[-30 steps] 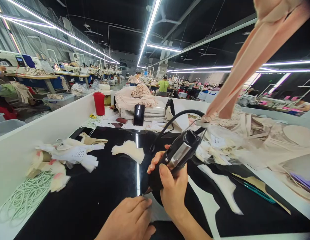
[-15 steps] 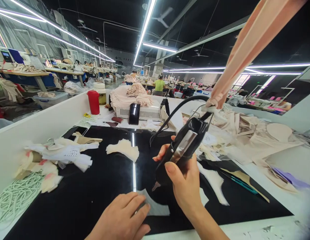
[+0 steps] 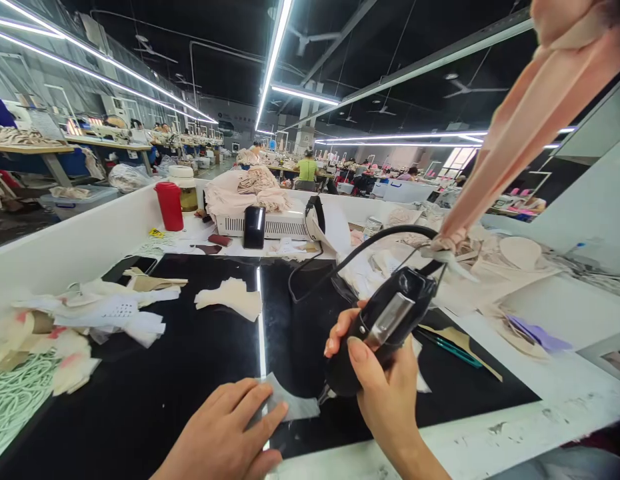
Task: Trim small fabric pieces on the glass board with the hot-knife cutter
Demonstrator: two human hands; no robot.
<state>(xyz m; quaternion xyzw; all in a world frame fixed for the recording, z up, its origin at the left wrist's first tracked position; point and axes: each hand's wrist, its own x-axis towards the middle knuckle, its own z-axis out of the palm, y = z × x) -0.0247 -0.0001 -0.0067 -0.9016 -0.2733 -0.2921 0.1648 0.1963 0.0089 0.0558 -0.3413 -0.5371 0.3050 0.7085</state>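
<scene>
My left hand (image 3: 235, 430) lies on the black work surface (image 3: 190, 380), its fingers stretched out and resting on the left part of a small pale, translucent fabric piece (image 3: 301, 407). Wrapped in my right hand (image 3: 387, 393) is a black corded power tool (image 3: 390, 310) with a metal plate on its side. Its pointed metal tip is down at the right end of the fabric piece; contact is hard to tell. A peach fabric strip (image 3: 510, 140) is tied to the tool's cord end and rises to the upper right. A cream fabric piece (image 3: 229, 298) lies farther back.
White and cream scraps (image 3: 115, 310) and pale green cord (image 3: 20, 400) lie left. Teal-handled tweezers or scissors (image 3: 455, 350) lie right, before heaped beige fabric (image 3: 505, 280). A red cup (image 3: 169, 207) and a phone (image 3: 254, 227) stand behind. The tool's black cable (image 3: 360, 247) loops across the back.
The view has swung right. My right hand has lowered the power tool, bringing its tip to the fabric piece's right end. My left hand stays on the piece, fingers flatter.
</scene>
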